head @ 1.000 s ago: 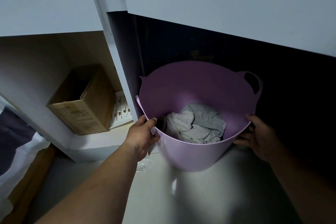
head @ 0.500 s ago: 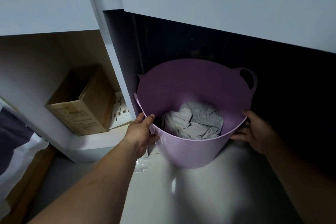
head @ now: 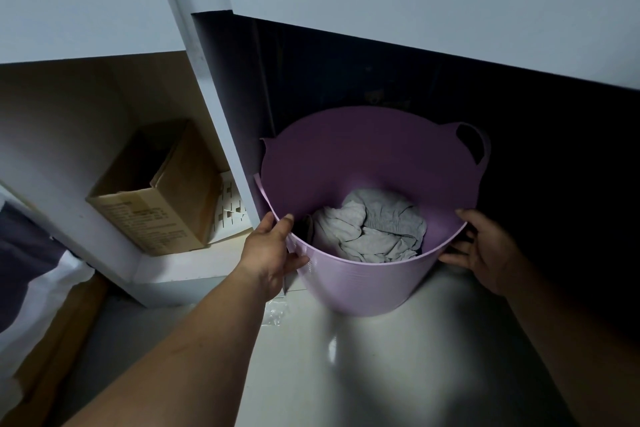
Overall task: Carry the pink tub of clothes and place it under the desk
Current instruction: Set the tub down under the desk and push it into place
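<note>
The pink tub (head: 363, 282) stands on the pale floor, its far half in the dark space under the white desk (head: 415, 7). Crumpled grey clothes (head: 372, 225) lie at its bottom. My left hand (head: 270, 253) grips the tub's near left rim, thumb over the edge. My right hand (head: 485, 250) presses flat against the tub's right outer wall, fingers spread along it. A loop handle (head: 472, 146) sticks up at the far right of the rim.
The desk's white side panel (head: 221, 121) stands right beside the tub's left edge. Left of it, a low shelf holds a brown cardboard box (head: 156, 194) and a white slotted item (head: 230, 204). A clear plastic scrap (head: 275, 312) lies on the floor.
The tub has slid a little farther in under the desk, and both hands have followed it forward, staying on its rim and wall.
</note>
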